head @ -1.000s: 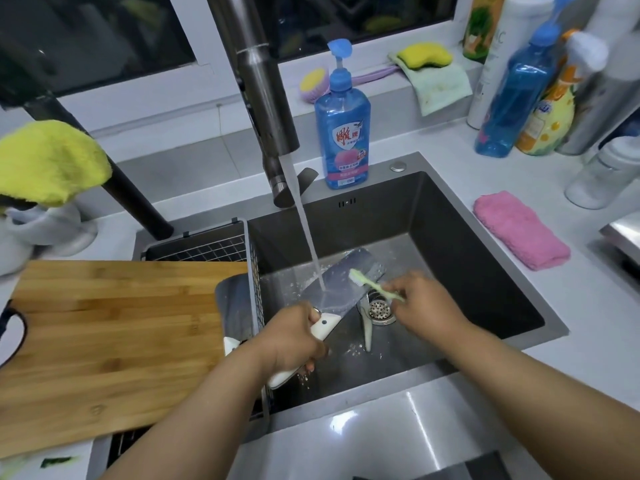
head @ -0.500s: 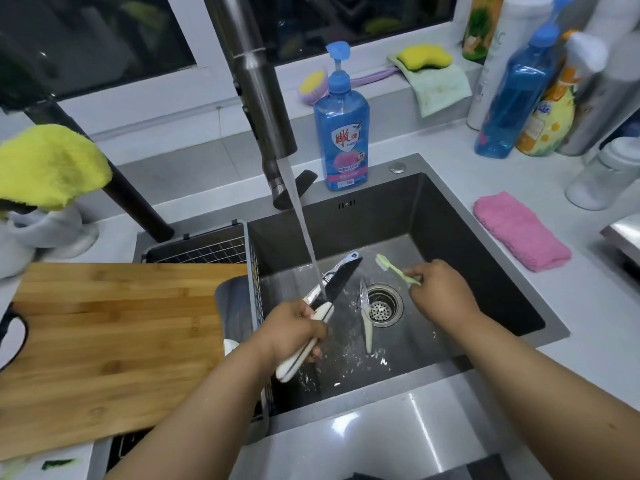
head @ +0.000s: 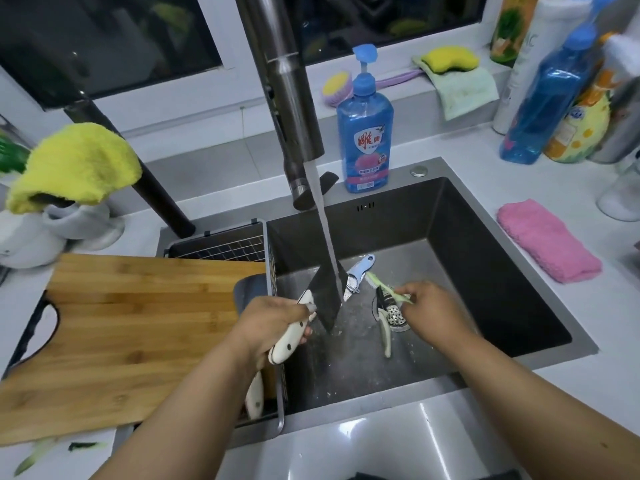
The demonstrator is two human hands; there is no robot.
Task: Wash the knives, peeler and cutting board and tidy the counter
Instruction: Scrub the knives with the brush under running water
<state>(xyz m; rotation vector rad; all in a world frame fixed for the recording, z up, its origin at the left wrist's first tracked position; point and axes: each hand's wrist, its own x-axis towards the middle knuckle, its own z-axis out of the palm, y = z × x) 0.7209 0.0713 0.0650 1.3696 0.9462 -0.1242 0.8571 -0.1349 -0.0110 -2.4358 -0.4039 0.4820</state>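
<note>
My left hand (head: 273,320) grips the white handle of a cleaver (head: 327,299), whose dark blade is tilted under the running water over the sink (head: 502,271). My right hand (head: 433,313) pinches a pale green toothbrush (head: 384,289) just right of the blade. A blue-handled peeler (head: 356,275) lies on the sink floor behind the blade. A small knife (head: 382,320) with a cream handle lies across the drain (head: 394,317). Another white-handled knife (head: 254,396) sits in the wire basket (head: 221,247) at the left. The bamboo cutting board (head: 121,337) rests over the basket and counter.
The tap (head: 287,98) pours water into the middle of the sink. A blue soap bottle (head: 365,133) stands behind it. A pink cloth (head: 547,244) lies on the right counter, with bottles (head: 543,98) at the back right. Green scraps (head: 83,445) lie by the board's front edge.
My left hand has turned the cleaver from flat to blade edge down under the stream. My right hand pulled the toothbrush off the blade and now holds it beside it.
</note>
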